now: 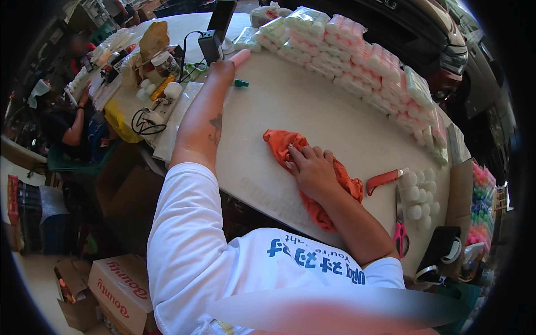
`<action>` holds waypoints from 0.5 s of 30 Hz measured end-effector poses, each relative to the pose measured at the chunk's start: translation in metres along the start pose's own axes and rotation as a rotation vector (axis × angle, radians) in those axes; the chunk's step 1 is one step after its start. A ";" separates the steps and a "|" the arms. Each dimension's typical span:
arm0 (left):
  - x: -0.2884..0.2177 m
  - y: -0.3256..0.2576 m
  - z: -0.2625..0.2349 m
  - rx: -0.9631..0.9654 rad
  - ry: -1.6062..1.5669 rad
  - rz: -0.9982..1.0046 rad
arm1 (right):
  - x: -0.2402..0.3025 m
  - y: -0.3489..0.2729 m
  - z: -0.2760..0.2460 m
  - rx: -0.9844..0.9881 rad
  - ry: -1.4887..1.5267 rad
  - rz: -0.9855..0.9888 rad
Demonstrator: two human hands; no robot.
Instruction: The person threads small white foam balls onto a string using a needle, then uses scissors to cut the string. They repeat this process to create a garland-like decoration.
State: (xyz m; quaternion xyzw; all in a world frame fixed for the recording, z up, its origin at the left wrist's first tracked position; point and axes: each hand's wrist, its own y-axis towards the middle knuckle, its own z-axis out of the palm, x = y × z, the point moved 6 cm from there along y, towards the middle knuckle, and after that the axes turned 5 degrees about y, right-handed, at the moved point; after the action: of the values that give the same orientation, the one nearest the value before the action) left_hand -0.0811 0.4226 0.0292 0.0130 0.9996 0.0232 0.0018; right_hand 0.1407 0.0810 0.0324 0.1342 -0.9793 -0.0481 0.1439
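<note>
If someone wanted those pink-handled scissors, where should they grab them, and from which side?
Probably by the pink loops, coming from the person's own side of the table. The scissors lie with their loops toward the person and blades pointing away. The right hand, resting on the orange cloth, looks nearer than the left hand.

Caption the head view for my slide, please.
Right hand on orange cloth, left hand at a pink cylinder, packs stacked along the table.

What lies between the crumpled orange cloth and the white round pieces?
Head view: right of the cloth, a red curved tool and the blades of pink-handled metal scissors.
</note>
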 end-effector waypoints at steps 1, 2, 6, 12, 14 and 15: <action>0.001 -0.001 -0.004 -0.053 0.015 0.001 | -0.001 0.000 -0.001 -0.004 0.016 0.002; 0.001 -0.006 -0.006 -0.084 0.029 0.001 | 0.000 -0.001 -0.002 -0.023 0.038 -0.012; -0.028 -0.053 -0.020 -0.269 -0.042 0.556 | -0.001 -0.001 -0.012 -0.074 0.013 -0.021; -0.025 -0.074 -0.013 -0.101 0.060 0.624 | -0.005 0.008 -0.004 0.014 0.081 0.041; -0.002 -0.062 -0.034 -0.331 -0.212 0.466 | -0.002 0.005 -0.005 -0.114 0.055 0.004; 0.012 -0.056 -0.043 -0.427 -0.338 0.388 | -0.003 0.004 0.000 -0.090 0.108 0.024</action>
State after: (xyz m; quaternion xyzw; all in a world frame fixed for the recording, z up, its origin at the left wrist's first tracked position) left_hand -0.0953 0.3647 0.0691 0.2061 0.9367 0.2294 0.1658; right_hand 0.1421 0.0857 0.0327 0.1184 -0.9685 -0.0828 0.2029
